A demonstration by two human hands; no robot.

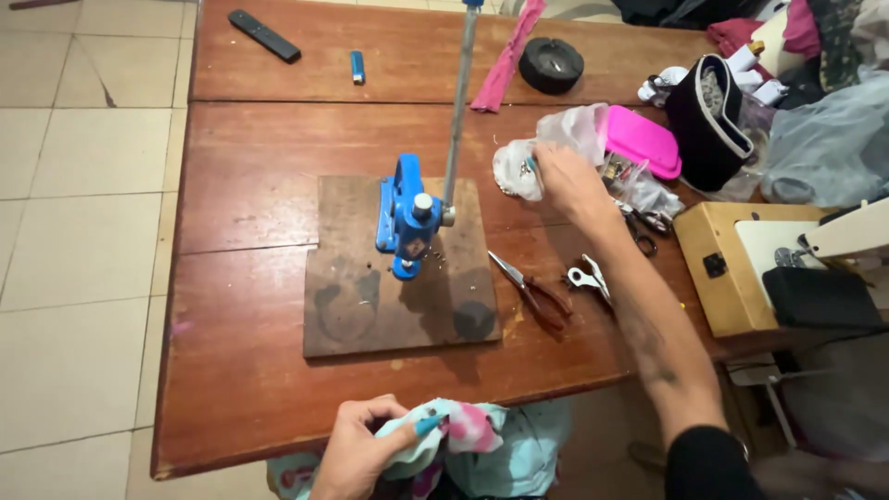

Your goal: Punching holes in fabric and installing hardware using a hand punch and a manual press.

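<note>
The wooden worktop (250,157) fills most of the view. At its centre lies a dark board (370,315) carrying a blue hand press (406,218) with a tall grey lever rising toward 12 o'clock. At 3 o'clock stands a sewing machine (796,250) on its pale base. The right hand (567,181) reaches out toward 1 o'clock, fingers curled down into a clear plastic bag (528,162) of small parts, touching it; whether it pinches anything inside cannot be told. Just beyond the bag sits a pink case (644,141). At 6 o'clock, at the worktop's near edge, the left hand (356,449) is clenched around a bunched pastel cloth (463,435). Between the board and the right forearm lie red-handled pliers (537,292) and a small metal tool (586,278). At 11 o'clock rest a black remote (265,36) and a blue lighter (357,67).
</note>
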